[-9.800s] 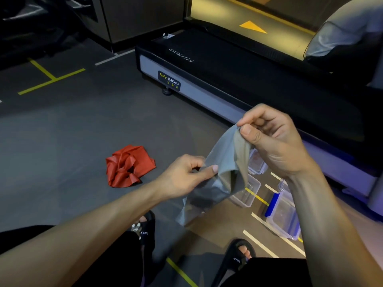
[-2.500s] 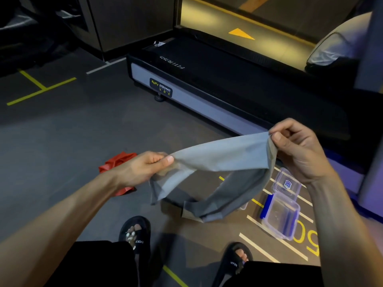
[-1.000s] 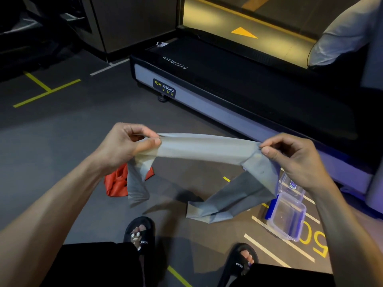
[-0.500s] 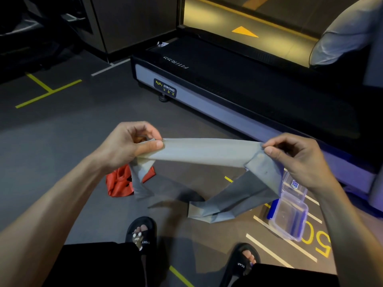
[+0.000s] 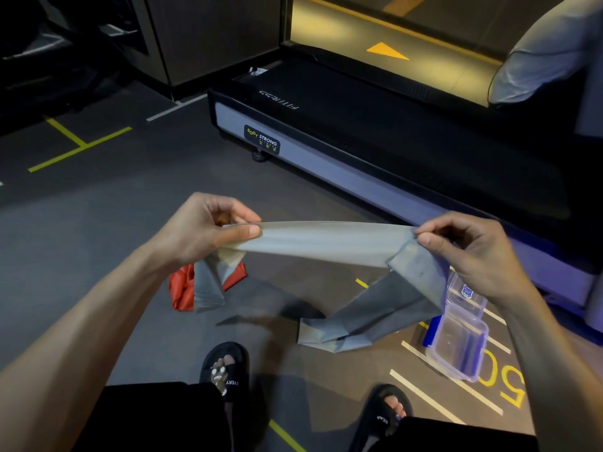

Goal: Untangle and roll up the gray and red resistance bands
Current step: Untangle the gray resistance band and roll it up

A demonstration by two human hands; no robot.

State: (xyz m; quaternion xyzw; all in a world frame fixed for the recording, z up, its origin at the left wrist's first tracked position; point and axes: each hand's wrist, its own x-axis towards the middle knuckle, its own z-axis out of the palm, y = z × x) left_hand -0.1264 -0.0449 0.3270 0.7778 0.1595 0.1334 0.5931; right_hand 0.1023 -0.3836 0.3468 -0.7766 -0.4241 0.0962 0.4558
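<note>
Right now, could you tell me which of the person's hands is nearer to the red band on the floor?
Left. The left hand holds the gray band just above the red band; the right hand is well off to its right.

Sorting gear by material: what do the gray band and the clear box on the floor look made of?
Gray band: probably thin latex or rubber, matte, pulled smooth between both hands, limp folds below. Clear box: looks like hard transparent plastic, glossy, with blue trim.

Black shorts (image 5: 156,415), black slides (image 5: 225,370) (lettered)
</note>
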